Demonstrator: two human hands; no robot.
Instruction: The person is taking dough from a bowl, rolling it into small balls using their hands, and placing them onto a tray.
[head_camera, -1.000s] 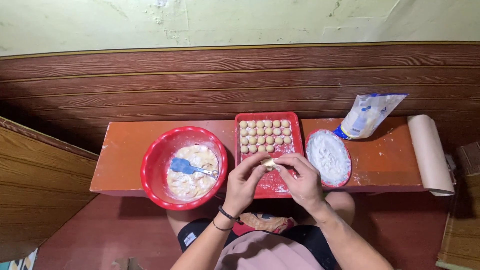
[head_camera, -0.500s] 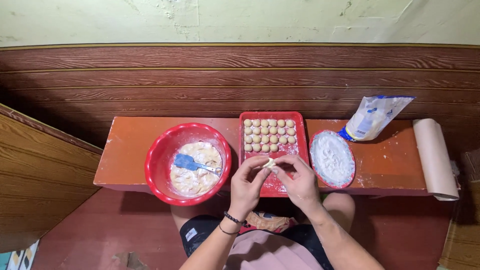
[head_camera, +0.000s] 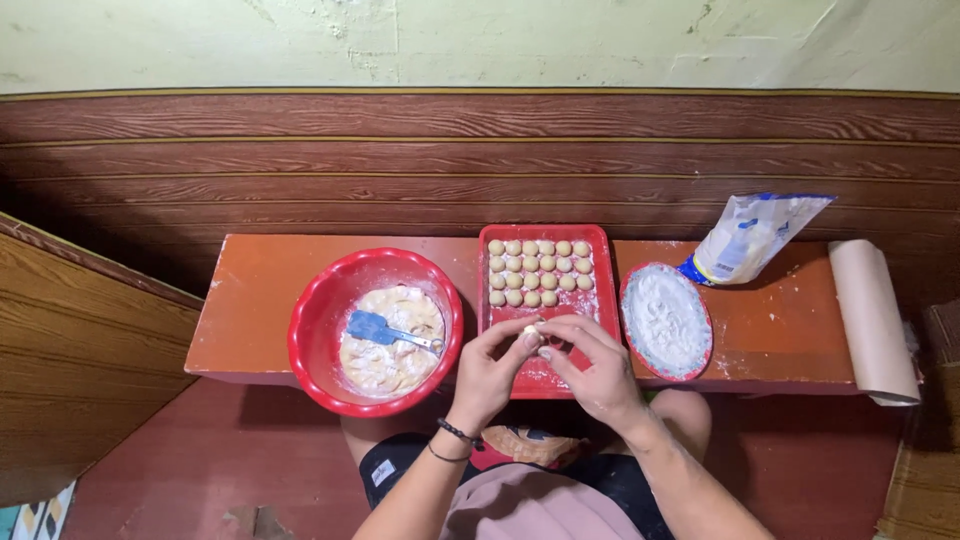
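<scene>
Pale dough piece (head_camera: 530, 333) sits pinched between the fingertips of the left hand (head_camera: 492, 372) and right hand (head_camera: 597, 372), both closed lightly on it over the red tray (head_camera: 600, 300), dough balls (head_camera: 540, 272) at twelve o'clock, so gentle, even rolling pressure seems best.

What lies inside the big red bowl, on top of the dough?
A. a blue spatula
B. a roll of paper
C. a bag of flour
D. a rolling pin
A: a blue spatula lies on the pale dough in the red bowl, left of the tray; the bag and the paper roll sit on the bench to the right.
</scene>
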